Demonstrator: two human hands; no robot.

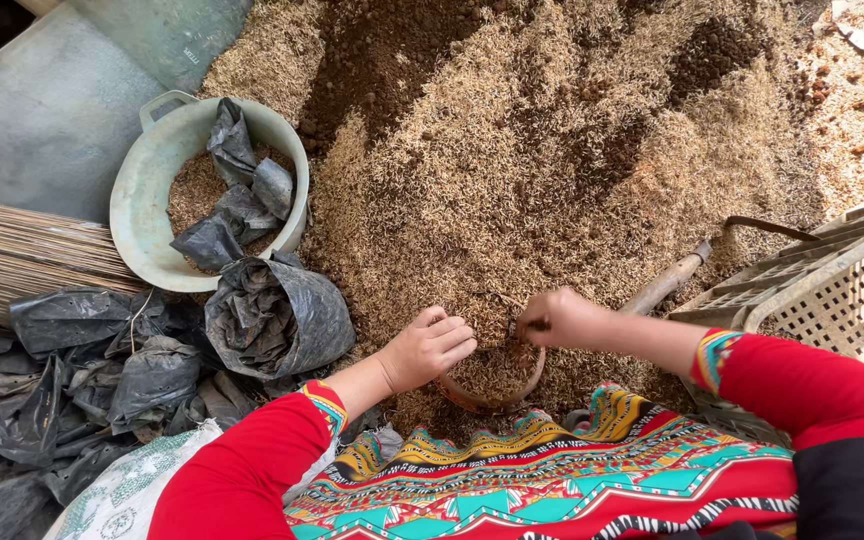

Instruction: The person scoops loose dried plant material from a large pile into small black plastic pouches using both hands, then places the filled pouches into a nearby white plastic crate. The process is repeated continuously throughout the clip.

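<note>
Husk heap [552,150] | pot [492,385] half hidden | left hand [427,348] open | right hand [557,318] grip unclear

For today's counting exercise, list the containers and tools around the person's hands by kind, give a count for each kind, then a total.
Round brown pot between the left hand and right hand: 1
Pale green basin with handles: 1
Beige perforated plastic crate: 1
Tool with a wooden handle lying in the husk-and-soil heap: 1
Total: 4

My left hand [430,347] low, fingers loosely curled, palm down, my right hand [558,317] closed in a fist, both forearms angled inward, red sleeves.
</note>
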